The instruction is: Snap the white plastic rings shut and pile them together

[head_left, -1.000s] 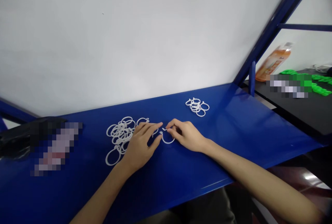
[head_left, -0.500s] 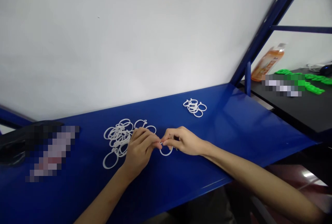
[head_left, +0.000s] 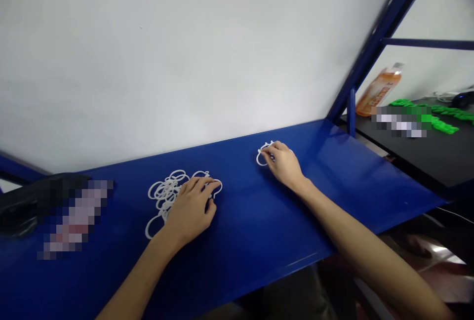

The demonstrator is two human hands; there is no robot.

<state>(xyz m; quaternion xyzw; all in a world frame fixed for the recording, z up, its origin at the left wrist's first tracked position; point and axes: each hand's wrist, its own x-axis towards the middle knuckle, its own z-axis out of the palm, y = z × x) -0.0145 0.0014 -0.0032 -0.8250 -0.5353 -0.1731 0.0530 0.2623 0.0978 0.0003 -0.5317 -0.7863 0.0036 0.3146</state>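
Note:
A loose pile of thin white plastic rings (head_left: pixel 159 190) with small tabs lies left of centre on the blue table (head_left: pixel 244 256). Over its right side reaches my left hand (head_left: pixel 192 209), thumb and fingers apart. One white ring (head_left: pixel 221 187) shows just beyond its fingertips; whether they touch it I cannot tell. Farther back on the right, my right hand (head_left: pixel 283 163) pinches a white ring (head_left: pixel 260 161) at the smaller group of rings, most of which it hides.
A white wall (head_left: pixel 185 63) rises behind the table. At the left lies a black plastic bag (head_left: pixel 22 211) beside a blurred-out patch. Past a blue frame post (head_left: pixel 351 112), a black surface (head_left: pixel 418 154) holds an orange bottle (head_left: pixel 379 90) and green linked pieces (head_left: pixel 444 126).
My right hand has carried a white ring from beside my left hand to the smaller group at the back right. My left hand has opened and shifted slightly left over the pile.

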